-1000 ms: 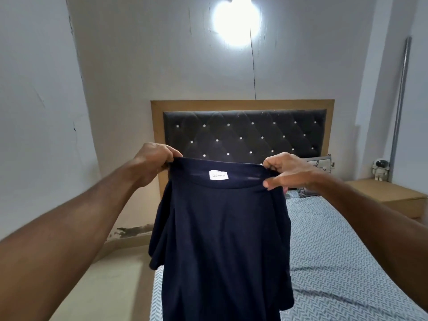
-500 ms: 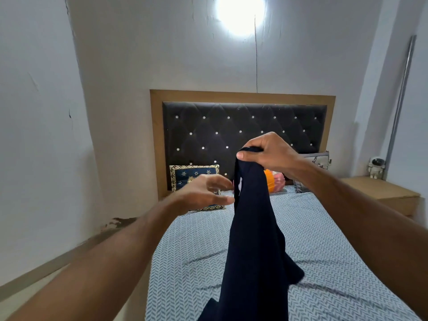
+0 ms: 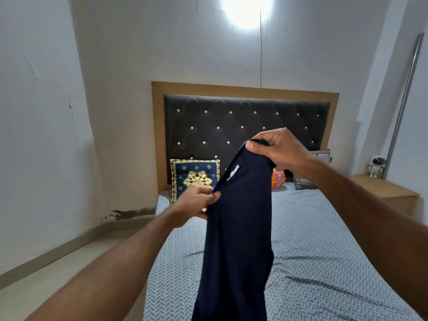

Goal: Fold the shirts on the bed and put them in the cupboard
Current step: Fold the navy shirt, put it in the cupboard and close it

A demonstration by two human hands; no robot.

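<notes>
Inside navy shirt (image 3: 240, 228), unreadable white label (image 3: 232, 173)

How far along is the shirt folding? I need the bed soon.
Nothing looks finished. In hand: the navy shirt hangs lengthwise over the bed, right hand gripping its top, left hand pinching its edge lower down. Left: finishing the fold and stowing it; no cupboard or other shirts are visible.

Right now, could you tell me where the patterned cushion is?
The patterned cushion leans against the headboard at the bed's left side, behind the left hand.
</notes>
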